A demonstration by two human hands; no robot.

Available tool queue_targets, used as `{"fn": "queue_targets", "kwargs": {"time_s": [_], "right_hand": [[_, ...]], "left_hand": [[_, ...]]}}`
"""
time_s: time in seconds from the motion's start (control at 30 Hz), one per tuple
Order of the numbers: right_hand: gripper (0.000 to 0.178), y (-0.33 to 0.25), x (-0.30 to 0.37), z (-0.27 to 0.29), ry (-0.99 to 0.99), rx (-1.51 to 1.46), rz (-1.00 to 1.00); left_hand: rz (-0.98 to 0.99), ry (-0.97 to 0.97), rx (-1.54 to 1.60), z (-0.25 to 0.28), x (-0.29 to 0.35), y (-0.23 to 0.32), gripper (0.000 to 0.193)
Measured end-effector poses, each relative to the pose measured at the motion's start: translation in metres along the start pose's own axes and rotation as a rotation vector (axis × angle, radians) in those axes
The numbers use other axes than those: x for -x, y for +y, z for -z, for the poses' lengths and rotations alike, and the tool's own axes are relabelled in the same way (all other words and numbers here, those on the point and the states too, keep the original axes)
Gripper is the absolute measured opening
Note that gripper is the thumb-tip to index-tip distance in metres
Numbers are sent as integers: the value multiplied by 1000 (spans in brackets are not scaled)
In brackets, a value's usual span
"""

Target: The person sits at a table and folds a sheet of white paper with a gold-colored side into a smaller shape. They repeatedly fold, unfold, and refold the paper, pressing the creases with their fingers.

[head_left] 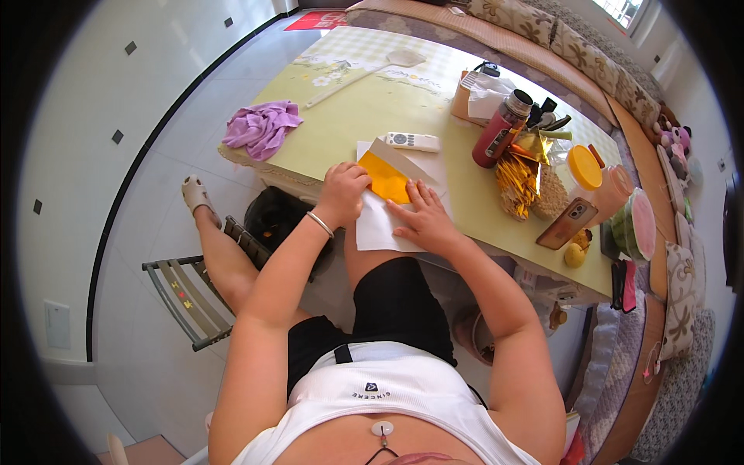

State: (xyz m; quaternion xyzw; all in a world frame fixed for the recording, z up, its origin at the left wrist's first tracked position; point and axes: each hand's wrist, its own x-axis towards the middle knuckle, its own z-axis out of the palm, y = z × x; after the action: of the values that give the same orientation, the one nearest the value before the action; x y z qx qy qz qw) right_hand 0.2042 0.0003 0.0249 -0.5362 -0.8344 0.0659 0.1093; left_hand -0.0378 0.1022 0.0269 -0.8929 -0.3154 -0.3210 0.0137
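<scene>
Pale green, flower-printed cloth covers the long table (333,128) in front of you, brown-patterned cushions (589,54) line the seat past its far edge, and light floor tiles (151,240) stretch off to your left. You're working right at the near edge: a flat white sheet of paper (378,229) pokes out past it over your leg, and an orange-yellow sheet with a greyish flap (381,178) lies on top. Your left hand (345,195) is curled in, fingertips pinching that sheet's left edge; your right hand (426,220) is spread palm-down over its right part, gripping nothing. Room-wise, you've got a decent stretch of tabletop between the papers and the crumpled purple cloth (262,128) at the left corner. Right side's way tighter: dark red bottle (496,136), yellow-lidded clear jar (583,168), gold-backed phone (568,223) propped near the edge.
</scene>
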Motion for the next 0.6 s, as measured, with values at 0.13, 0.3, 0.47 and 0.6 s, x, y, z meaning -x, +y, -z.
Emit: {"fn": "queue_targets", "kwargs": {"time_s": [0.13,0.3,0.47,0.6], "right_hand": [[50,29,0,4,0,-203,116],[34,51,-4,12,66,-412,155],[13,38,-12,11,214,-656,85],[17,2,-26,7,349,-511,1]], "left_hand": [[-185,-85,-9,12,-3,-12,22],[-174,-103,40,11,2,-15,12],[-62,-127,237,11,0,-3,11],[89,-251,396,13,-2,3,20]]}}
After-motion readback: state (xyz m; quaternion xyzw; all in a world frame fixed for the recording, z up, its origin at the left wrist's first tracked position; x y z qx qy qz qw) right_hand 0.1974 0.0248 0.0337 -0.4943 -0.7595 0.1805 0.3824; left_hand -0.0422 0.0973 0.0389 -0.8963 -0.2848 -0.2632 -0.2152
